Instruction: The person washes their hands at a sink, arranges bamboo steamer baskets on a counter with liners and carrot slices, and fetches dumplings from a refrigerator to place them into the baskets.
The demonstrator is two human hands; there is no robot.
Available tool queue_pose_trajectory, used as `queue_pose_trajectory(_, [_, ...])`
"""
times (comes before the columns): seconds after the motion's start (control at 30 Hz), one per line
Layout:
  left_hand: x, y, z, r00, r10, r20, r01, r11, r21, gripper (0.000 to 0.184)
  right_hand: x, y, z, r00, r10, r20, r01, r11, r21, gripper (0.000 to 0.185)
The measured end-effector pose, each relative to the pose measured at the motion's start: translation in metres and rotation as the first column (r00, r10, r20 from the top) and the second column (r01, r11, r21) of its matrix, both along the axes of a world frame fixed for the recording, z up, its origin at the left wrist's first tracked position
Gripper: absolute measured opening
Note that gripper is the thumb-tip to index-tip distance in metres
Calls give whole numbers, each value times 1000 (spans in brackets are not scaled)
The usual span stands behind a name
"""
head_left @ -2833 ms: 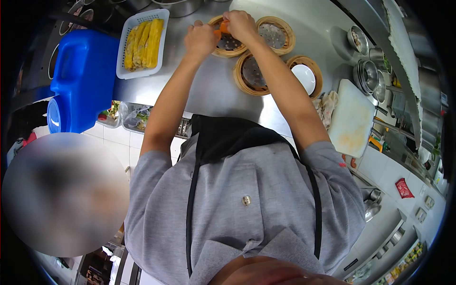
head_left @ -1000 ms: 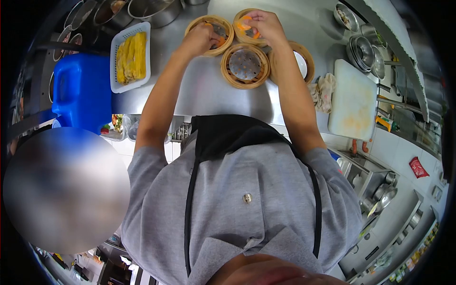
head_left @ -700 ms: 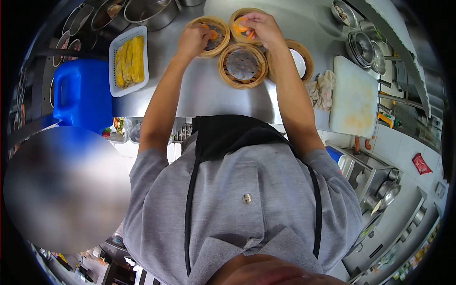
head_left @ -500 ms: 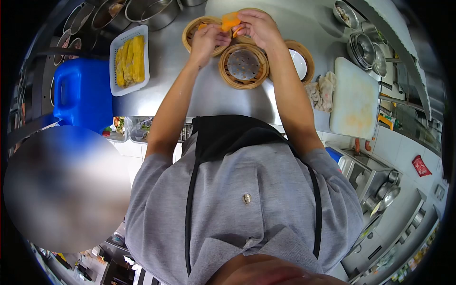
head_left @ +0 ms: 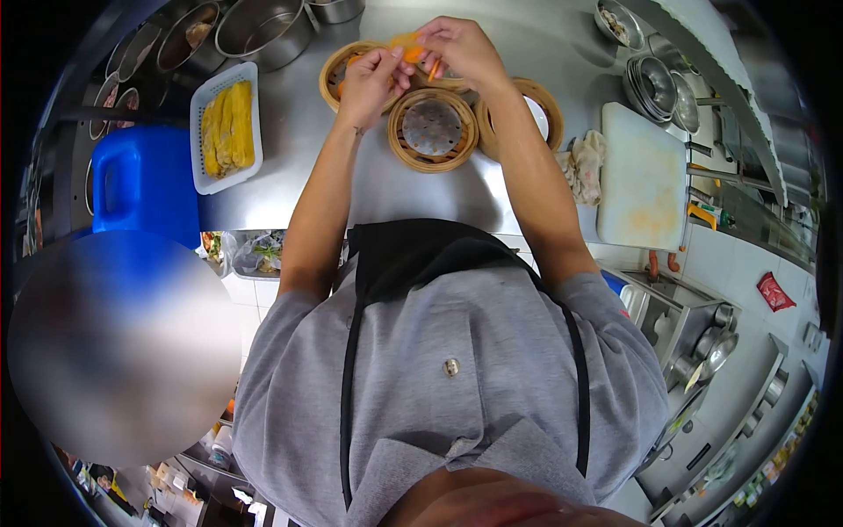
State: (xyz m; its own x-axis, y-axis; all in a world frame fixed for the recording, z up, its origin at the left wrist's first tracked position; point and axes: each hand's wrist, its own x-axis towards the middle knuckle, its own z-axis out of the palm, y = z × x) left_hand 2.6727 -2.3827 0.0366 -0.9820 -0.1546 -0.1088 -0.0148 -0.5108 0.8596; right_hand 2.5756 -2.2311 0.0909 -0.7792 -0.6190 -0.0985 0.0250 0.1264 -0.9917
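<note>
Between my two hands is a thin, soft-looking orange piece (head_left: 407, 42), its exact kind unclear. My left hand (head_left: 372, 85) pinches its near edge above the left bamboo steamer (head_left: 328, 70). The fingers of my right hand (head_left: 464, 51) are closed on its other side, with a second orange strip (head_left: 434, 69) hanging below them. More orange shows inside the left steamer, partly hidden by my left hand. Just nearer to me, the middle bamboo steamer (head_left: 432, 127) holds a round perforated metal plate. Under my right forearm, the right bamboo steamer (head_left: 551, 110) has something white inside.
At left stand a white basket (head_left: 198, 149) of yellow corn-like pieces, a blue jug (head_left: 149, 176) and metal pots (head_left: 263, 33). To the right are a crumpled cloth (head_left: 587, 167), a white cutting board (head_left: 641, 176) and stacked metal bowls (head_left: 654, 86).
The view has shifted slightly, so the table things sit further left. My hands have drawn closer together, and the orange piece now lies lower and flatter between my fingers.
</note>
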Motion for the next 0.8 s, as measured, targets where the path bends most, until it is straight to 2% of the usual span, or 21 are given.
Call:
queue_pose_trajectory(0.03, [0,-1,1,1000,-2,-2,2,1000,-1,17,-8,5,-5,1000,-2,-2,2,1000,-1,15])
queue_pose_trajectory(0.1, [2,-4,3,997,66,42,-62,994,-88,20,-32,14,-21,982,-173,-78,181,977,112,19])
queue_pose_trajectory(0.13, [2,-7,2,997,61,40,-57,994,-90,20,-42,15,-29,981,-178,-80,186,976,109,19])
queue_pose_trajectory(0.2, [2,-10,-2,981,143,133,-114,972,-208,24,-59,16,-41,965,-122,-231,223,847,482,16])
queue_pose_trajectory(0.23, [3,-8,0,982,134,133,-105,972,-210,24,-69,16,-55,964,-132,-230,231,846,480,16])
queue_pose_trajectory(0.3, [2,-5,7,971,179,159,-109,921,-373,25,-85,9,-78,923,138,-358,161,708,688,18])
queue_pose_trajectory(0.33, [0,-4,6,972,172,159,-102,922,-373,25,-81,8,-77,924,132,-358,166,706,688,18])
queue_pose_trajectory(0.4, [-9,-2,6,971,213,112,-119,830,-545,22,-72,7,-75,667,282,-689,439,600,669,18])
queue_pose_trajectory(0.43, [-14,-1,2,971,212,115,-117,831,-543,22,-71,9,-74,669,283,-687,438,598,672,18])
queue_pose_trajectory(0.5, [-27,-1,-6,979,196,-48,-159,604,-781,20,-74,10,-70,727,152,-670,445,638,628,21])
queue_pose_trajectory(0.53, [-33,-1,-7,979,197,-48,-160,604,-781,20,-77,13,-61,727,153,-670,444,639,628,21])
queue_pose_trajectory(0.57, [-39,-1,-5,984,169,-62,-145,538,-830,20,-83,19,-48,872,13,-489,322,738,593,20])
queue_pose_trajectory(0.6, [-43,1,-4,988,137,-70,-127,468,-874,23,-85,23,-40,962,-96,-255,218,830,513,18])
queue_pose_trajectory(0.63, [-46,4,0,989,132,-67,-122,470,-874,23,-90,25,-46,963,-101,-252,221,828,515,18])
queue_pose_trajectory(0.7, [-53,12,11,997,62,-56,-76,391,-917,28,-109,31,-65,986,-158,50,150,979,135,17])
queue_pose_trajectory(0.73, [-60,15,5,997,50,-55,-70,391,-918,28,-105,34,-60,984,-169,51,161,978,134,17])
queue_pose_trajectory(0.8, [-74,21,-13,975,-156,-157,-39,577,-816,30,-86,36,-45,969,-115,219,117,993,5,18])
